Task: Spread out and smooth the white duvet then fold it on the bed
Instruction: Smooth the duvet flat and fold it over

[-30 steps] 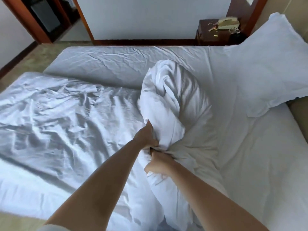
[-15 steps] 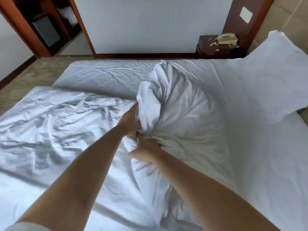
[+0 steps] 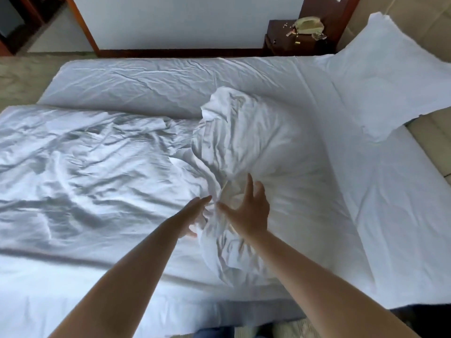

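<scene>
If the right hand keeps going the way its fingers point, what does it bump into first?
Most likely the bunched-up mound of the white duvet. The right hand has its fingers spread, pointing away from the person at that heap. Depth is unclear; it may already be brushing the cloth.

A white duvet [image 3: 244,147] lies bunched in a rumpled mound on the middle of a bed [image 3: 146,76]; its flatter, creased part spreads to the left; the left hand [image 3: 192,215] reaches in with straight fingers at the mound's near edge; the right hand [image 3: 249,211] hovers over it, fingers spread wide; a white pillow [image 3: 390,76] lies at the far right; a dark nightstand [image 3: 288,42] carries a beige telephone [image 3: 308,25].
</scene>
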`<state>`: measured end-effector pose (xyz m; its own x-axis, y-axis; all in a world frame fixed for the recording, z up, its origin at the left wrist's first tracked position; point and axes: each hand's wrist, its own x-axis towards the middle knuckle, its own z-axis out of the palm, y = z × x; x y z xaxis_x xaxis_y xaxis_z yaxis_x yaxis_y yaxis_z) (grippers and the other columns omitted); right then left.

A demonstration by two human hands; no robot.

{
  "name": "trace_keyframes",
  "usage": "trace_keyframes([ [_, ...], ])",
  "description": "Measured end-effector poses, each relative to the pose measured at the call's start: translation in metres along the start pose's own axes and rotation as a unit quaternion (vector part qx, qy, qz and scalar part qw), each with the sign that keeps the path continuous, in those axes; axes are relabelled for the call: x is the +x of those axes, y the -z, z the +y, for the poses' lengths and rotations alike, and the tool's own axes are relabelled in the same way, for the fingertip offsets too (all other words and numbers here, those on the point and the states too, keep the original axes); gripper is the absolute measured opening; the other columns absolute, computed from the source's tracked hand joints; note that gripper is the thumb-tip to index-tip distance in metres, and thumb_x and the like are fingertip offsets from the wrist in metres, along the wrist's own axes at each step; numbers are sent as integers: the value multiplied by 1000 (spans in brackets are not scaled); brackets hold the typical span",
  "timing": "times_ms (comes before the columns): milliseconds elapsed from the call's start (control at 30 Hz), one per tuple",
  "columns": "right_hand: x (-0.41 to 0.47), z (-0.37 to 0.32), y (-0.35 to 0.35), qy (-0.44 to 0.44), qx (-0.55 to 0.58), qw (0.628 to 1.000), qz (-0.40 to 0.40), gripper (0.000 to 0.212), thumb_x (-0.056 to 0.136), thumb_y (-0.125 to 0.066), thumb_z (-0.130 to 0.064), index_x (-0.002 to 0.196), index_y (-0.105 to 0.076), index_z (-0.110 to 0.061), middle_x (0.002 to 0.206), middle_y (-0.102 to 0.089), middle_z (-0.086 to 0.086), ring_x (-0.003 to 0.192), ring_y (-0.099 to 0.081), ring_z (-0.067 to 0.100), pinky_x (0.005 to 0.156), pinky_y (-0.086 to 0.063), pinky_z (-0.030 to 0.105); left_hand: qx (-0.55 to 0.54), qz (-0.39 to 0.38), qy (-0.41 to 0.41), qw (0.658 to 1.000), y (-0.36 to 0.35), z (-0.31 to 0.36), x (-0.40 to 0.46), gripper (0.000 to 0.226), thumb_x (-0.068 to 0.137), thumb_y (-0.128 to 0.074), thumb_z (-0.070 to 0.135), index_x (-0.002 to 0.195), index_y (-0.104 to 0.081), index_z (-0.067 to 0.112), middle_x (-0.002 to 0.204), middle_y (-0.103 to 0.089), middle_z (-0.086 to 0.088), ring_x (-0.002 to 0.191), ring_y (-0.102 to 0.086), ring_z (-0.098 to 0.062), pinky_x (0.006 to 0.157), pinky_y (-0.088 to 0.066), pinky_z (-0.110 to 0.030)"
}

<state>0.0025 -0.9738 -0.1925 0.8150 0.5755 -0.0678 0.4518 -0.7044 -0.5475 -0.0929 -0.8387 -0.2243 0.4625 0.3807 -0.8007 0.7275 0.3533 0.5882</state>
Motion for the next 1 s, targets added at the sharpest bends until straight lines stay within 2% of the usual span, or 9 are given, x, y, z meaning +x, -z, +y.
trace_keyframes([
  [100,-35,34,-2,-22,-22,975,-219,129,65,-64,-74,150,18,-22,158,-13,7,145,-17,20,117,-11,43,-17,-16,-11,1000,-22,-17,-12,67,75,-66,57,130,-41,27,116,-58,-2,103,-58,-22,78,-53,-46],
  [200,-66,76,-8,118,-135,937,-299,134,59,-70,-70,152,9,-14,156,-19,2,144,-18,18,118,-4,44,-71,0,-36,997,-42,-38,-25,68,79,-72,37,134,-33,30,112,-62,-7,94,-64,-21,83,-53,-40],
  [367,-73,91,-6,168,-171,959,-155,79,77,-63,-13,147,-30,-26,117,-57,6,111,-56,29,88,-44,36,-19,64,-97,993,-62,-65,-45,49,93,-53,4,121,-34,39,97,-57,-4,63,-50,-10,47,-41,-17],
  [500,-64,55,46,157,64,982,-87,64,71,-57,-14,133,-55,-28,114,-64,3,105,-60,22,84,-45,27,-125,23,-143,982,-54,-66,-78,39,102,-29,4,105,-65,18,89,-67,-12,58,-67,-8,52,-54,-23],
  [567,-71,48,63,210,164,963,37,63,64,-59,-9,124,-64,-27,98,-68,1,89,-63,17,73,-47,27,-178,-73,-266,944,-52,-75,-98,58,101,-11,-3,104,-69,0,103,-65,-22,89,-70,-21,82,-55,-33],
  [667,-97,61,49,235,33,967,-98,67,74,-63,-14,135,-50,-37,109,-61,3,99,-62,22,81,-51,32,-77,57,-83,992,-42,-106,-102,31,100,-38,3,95,-67,-4,102,-58,-24,89,-66,-30,85,-54,-36],
  [767,-124,96,12,234,-237,896,-294,53,92,-48,-41,144,-36,-36,131,-48,8,118,-49,29,96,-41,35,-113,185,2,976,-44,-141,-102,34,94,-46,30,113,-61,7,115,-59,-17,106,-58,-32,88,-43,-37],
  [867,-144,110,-6,210,-225,925,-225,62,84,-54,-52,140,-41,-29,127,-51,8,116,-48,30,97,-38,37,-347,156,19,925,-47,-156,-115,29,94,-48,49,103,-57,23,100,-59,-6,87,-58,-23,77,-46,-34],
  [1000,-160,90,-23,243,-179,941,-151,104,53,-77,-62,143,-42,-21,122,-57,11,108,-56,34,94,-43,45,-314,193,-24,929,-53,-158,-121,35,86,-64,42,109,-50,20,95,-58,-5,72,-62,-18,56,-38,-23],
])
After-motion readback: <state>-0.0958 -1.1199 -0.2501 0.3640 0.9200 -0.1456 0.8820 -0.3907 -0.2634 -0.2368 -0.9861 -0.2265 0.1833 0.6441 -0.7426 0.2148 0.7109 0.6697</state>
